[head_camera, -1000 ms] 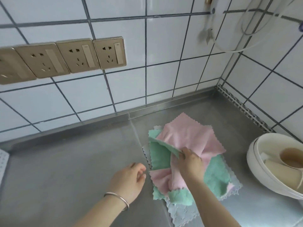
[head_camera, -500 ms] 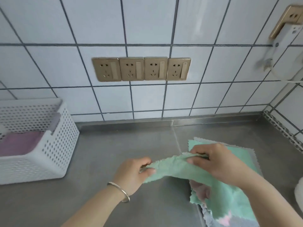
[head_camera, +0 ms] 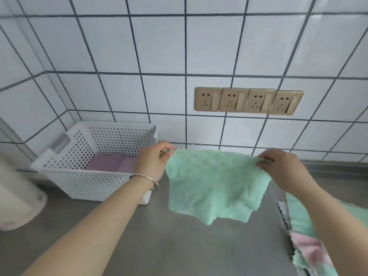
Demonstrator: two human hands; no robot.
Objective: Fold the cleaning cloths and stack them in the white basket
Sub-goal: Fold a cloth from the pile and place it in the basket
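Green cloth point(head_camera: 215, 184) hangs spread above the steel surface point(head_camera: 179, 246), its top corners pinched by the left hand point(head_camera: 153, 160) and right hand point(head_camera: 278, 166), with the white basket point(head_camera: 79, 176) holding purple cloths point(head_camera: 111, 163) at nine o'clock and the unfolded pile point(head_camera: 306, 242) at four o'clock.

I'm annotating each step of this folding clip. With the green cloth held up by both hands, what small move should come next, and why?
Probably bring the left hand and right hand together to fold the green cloth in half. Each hand pinches a top corner, and the cloth hangs open and unfolded above the counter, so it is not ready for the white basket.
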